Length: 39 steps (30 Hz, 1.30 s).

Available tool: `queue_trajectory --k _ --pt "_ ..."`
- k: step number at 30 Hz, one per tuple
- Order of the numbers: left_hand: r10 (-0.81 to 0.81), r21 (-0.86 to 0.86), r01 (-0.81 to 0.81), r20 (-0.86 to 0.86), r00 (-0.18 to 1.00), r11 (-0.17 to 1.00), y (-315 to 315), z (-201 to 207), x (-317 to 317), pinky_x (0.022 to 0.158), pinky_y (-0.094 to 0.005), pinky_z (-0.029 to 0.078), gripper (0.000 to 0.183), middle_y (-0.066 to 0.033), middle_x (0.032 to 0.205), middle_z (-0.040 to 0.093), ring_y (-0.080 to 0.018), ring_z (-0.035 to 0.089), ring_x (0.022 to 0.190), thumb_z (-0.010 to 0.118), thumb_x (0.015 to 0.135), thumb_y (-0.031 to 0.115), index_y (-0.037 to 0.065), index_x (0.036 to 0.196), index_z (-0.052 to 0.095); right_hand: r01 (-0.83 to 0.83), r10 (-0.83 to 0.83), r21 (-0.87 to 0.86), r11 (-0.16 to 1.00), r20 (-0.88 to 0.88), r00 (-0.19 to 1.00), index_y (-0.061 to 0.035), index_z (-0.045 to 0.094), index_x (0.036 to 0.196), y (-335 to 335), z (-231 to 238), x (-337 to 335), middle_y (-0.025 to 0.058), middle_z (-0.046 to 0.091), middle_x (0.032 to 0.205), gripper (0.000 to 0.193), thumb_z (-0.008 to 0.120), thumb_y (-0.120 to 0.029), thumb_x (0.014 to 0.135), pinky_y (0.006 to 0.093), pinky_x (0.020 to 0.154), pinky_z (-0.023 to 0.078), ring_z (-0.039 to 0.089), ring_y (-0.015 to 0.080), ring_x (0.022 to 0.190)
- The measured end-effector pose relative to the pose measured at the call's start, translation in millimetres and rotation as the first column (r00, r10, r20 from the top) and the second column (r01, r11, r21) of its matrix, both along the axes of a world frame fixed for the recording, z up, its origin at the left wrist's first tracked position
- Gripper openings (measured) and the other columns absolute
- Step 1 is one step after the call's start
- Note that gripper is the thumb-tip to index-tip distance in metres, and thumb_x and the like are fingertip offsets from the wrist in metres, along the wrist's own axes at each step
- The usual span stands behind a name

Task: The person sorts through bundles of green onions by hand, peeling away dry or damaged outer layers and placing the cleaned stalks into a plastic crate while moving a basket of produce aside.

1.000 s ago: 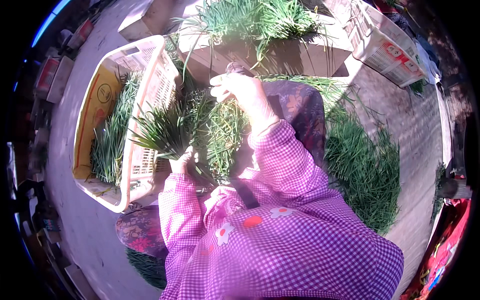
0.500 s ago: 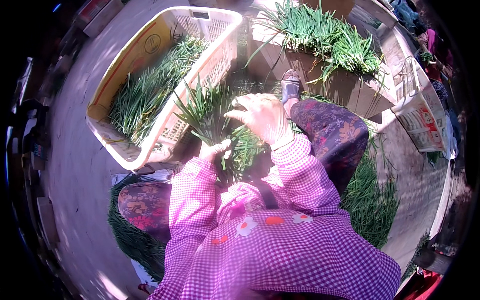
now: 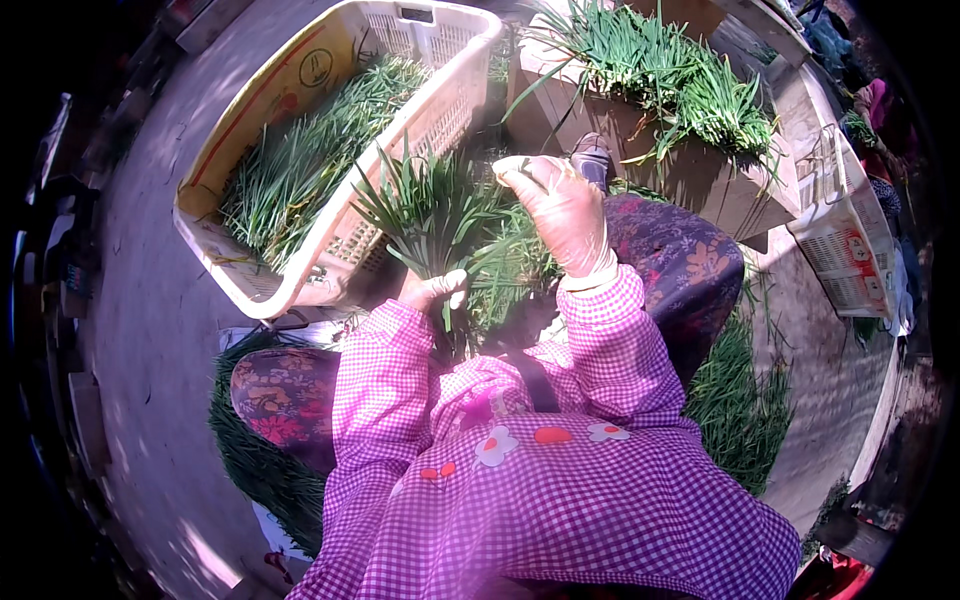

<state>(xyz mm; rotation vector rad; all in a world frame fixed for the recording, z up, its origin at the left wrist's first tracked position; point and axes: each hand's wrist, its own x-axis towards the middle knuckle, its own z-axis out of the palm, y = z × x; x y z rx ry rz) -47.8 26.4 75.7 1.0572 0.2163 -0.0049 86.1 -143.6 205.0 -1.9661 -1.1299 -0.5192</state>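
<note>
Concrete floor [image 3: 160,330], pale, sunlit in patches, with containers and heaps of greens set about a seated person.

Item: large pale plastic crate [image 3: 455,112], far left, tilted, slotted walls, its left inner side lined with a yellow sheet [image 3: 245,118]. Contents: long green stalks [image 3: 310,170], loosely layered, below the rim.

Item: pale box [image 3: 605,130], far and right of the crate; on its top, green bundles [image 3: 680,80] laid side by side, some leaves hanging over the near edge.

Item: second slotted crate [image 3: 850,225], far right, with red marking on its side; contents cannot be told.

Item: green heap [image 3: 745,410], floor, right of the person; another, darker pile [image 3: 255,450], near left.

Item: leafy bunch [image 3: 430,210], upright, just right of the large crate, clamped in the left hand [image 3: 430,290] by its lower part.

Item: right hand [image 3: 565,210], raised just right of the bunch, apart from it, fingers curled toward the thumb; whether anything is pinched there cannot be told.
</note>
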Motion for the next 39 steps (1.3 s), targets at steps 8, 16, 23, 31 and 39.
queue_trajectory --k 8,16,23,31,39 --pt "-0.045 0.032 0.048 -0.106 0.993 0.998 -11 12 -6 0.042 -0.0276 0.040 0.039 -0.0064 0.063 0.055 -0.0164 0.052 0.048 0.074 0.073 0.007 -0.001 0.104 0.051 0.128 -0.061 -0.377 0.917 0.183 0.981 -0.0097 0.063 0.082 19 -21 -21 0.0020 0.061 0.077 0.020 0.067 -0.028 0.074 0.0352 0.081 0.043 0.058 0.0207 0.080" --pt "-0.046 0.145 0.053 -0.048 0.998 0.988 -6 10 -10 0.045 -0.0297 0.041 0.030 -0.0083 0.058 0.056 -0.0188 0.053 0.047 0.072 0.076 0.014 -0.001 0.095 0.056 0.297 0.212 0.489 0.820 -0.742 0.636 -0.0013 0.065 0.077 -16 0 22 0.0023 0.062 0.068 0.022 0.061 -0.020 0.088 0.0226 0.064 0.045 0.057 0.0087 0.064" --pt "-0.037 0.121 0.042 -0.048 0.998 0.992 -7 15 -6 0.045 -0.0272 0.038 0.026 -0.0062 0.060 0.055 -0.0156 0.051 0.047 0.073 0.074 0.014 -0.001 0.087 0.057 -0.101 0.128 -0.284 0.954 0.080 0.988 -0.0104 0.066 0.086 -11 -11 4 0.0043 0.063 0.077 0.021 0.062 -0.029 0.080 0.0341 0.073 0.047 0.061 0.0233 0.076" --pt "-0.060 0.139 0.066 -0.049 0.997 0.988 -2 7 -11 0.044 -0.0279 0.040 0.031 -0.0060 0.063 0.055 -0.0158 0.051 0.048 0.072 0.075 0.011 -0.002 0.097 0.055 0.097 0.016 0.187 0.978 -0.523 0.852 -0.0060 0.065 0.085 -10 -16 9 0.0060 0.064 0.079 0.012 0.064 -0.017 0.081 0.0289 0.065 0.049 0.062 0.0196 0.071" --pt "0.017 -0.041 -0.023 -0.158 0.987 0.999 -11 11 -7 0.045 -0.0266 0.042 0.050 -0.0083 0.077 0.059 -0.0158 0.054 0.055 0.074 0.069 -0.004 0.000 0.113 0.050 0.049 -0.006 -0.155 0.987 0.266 0.964 -0.0108 0.065 0.082 2 -14 -3 0.0024 0.062 0.076 0.014 0.063 -0.025 0.080 0.0340 0.077 0.045 0.059 0.0191 0.077"
